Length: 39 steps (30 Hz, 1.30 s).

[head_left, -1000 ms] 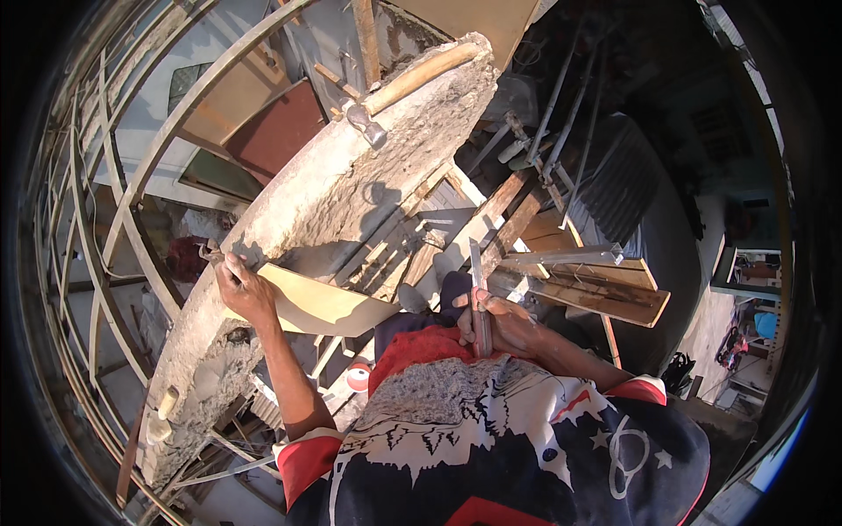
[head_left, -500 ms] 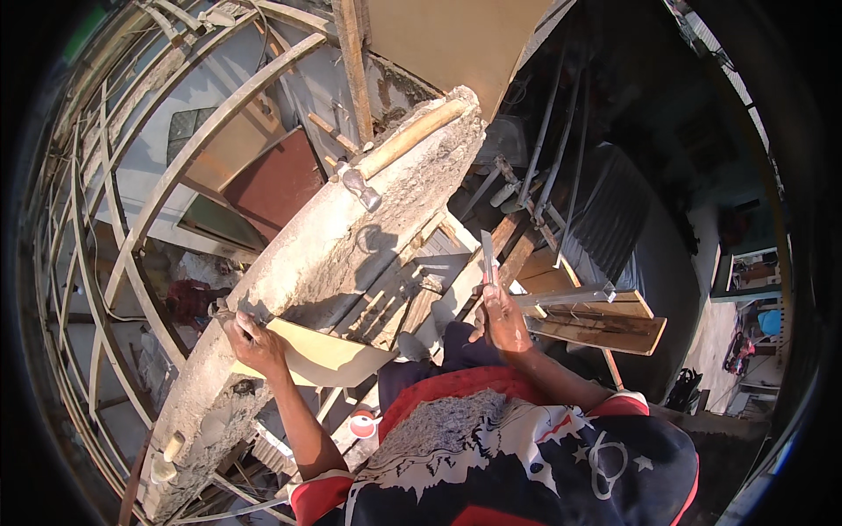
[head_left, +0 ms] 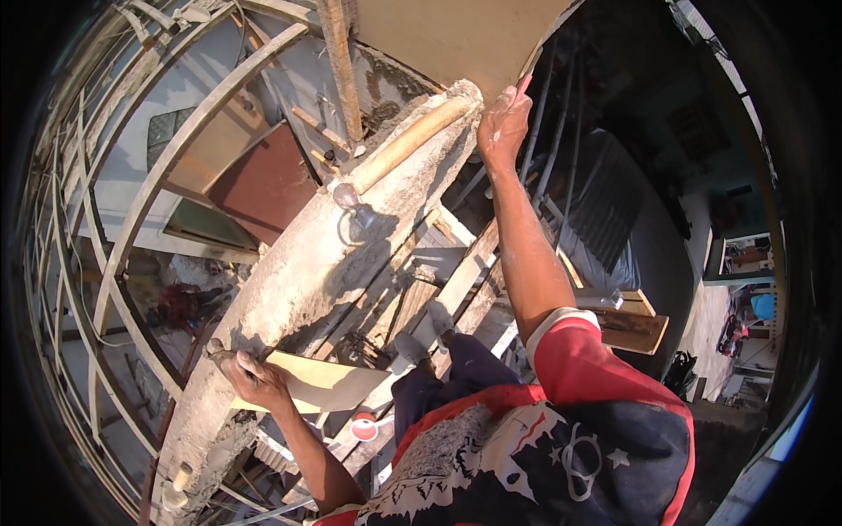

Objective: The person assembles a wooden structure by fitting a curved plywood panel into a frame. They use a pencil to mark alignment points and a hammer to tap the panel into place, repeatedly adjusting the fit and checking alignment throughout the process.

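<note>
My left hand point(head_left: 256, 382) is closed on the edge of a pale yellow thin board piece point(head_left: 329, 386), over the rough concrete wall top. My right hand point(head_left: 504, 131) is raised with the arm stretched out, at the lower right edge of a large tan board point(head_left: 447, 39). In its closed fingers is a slim utility knife point(head_left: 525, 83), of which only a reddish part shows; the blade cannot be made out. A hammer point(head_left: 410, 147) with a wooden handle lies on the wall top, between my two hands.
The broken-edged concrete wall point(head_left: 289, 272) runs diagonally before me. Curved wooden strips point(head_left: 189, 131) form a frame at left. A wooden-handled tool point(head_left: 181, 478) lies at the wall's near end. Planks point(head_left: 636, 331) stick out at right. A white-and-red round thing point(head_left: 364, 427) sits by my legs.
My right hand has moved up and away from me with the utility knife, from near my lap to the large board's edge. My left hand still holds the yellow board piece.
</note>
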Motion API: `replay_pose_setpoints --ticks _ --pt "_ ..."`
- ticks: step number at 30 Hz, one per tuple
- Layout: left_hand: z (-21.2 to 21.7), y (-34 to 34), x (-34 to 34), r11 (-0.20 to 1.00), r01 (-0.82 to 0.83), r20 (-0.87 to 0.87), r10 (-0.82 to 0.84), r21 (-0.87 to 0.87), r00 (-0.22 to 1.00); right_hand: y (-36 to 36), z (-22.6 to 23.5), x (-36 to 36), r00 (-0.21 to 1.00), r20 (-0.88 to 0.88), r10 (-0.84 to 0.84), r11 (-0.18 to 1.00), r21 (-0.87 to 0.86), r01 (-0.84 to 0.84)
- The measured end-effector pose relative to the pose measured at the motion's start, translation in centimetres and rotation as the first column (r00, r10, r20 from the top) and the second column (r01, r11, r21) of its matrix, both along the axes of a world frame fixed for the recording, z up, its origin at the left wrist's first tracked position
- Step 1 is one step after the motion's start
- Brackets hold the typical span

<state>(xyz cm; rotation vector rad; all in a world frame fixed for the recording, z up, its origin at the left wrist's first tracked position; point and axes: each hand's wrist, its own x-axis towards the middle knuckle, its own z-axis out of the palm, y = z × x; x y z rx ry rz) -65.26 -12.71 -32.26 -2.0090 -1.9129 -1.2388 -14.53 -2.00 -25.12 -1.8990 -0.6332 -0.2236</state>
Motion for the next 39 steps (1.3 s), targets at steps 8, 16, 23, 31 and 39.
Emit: replay_pose_setpoints --ticks 8,16,23,31,39 --pt "0.9 0.4 0.4 0.999 0.027 -0.001 -0.027 0.038 1.000 1.0 0.0 -1.0 0.999 -0.043 0.008 1.000 -0.003 -0.008" --pt "0.1 0.4 0.1 1.000 0.011 0.013 -0.011 0.025 1.000 -0.5 -2.8 -0.9 0.995 -0.098 -0.011 0.994 -0.108 0.000" --pt "0.4 0.1 0.2 1.000 0.016 -0.041 -0.016 0.014 0.999 0.5 -4.2 -0.3 0.997 -0.075 -0.006 0.998 -0.068 0.001" --pt "-0.2 0.5 0.0 0.997 0.049 -0.021 -0.048 0.066 0.999 -2.6 -8.0 -2.3 0.990 -0.141 -0.015 0.975 -0.220 -0.016" --pt "0.4 0.7 0.9 0.993 0.075 0.005 -0.076 0.088 0.997 1.8 2.7 0.8 0.997 0.077 -0.027 1.000 0.012 0.026"
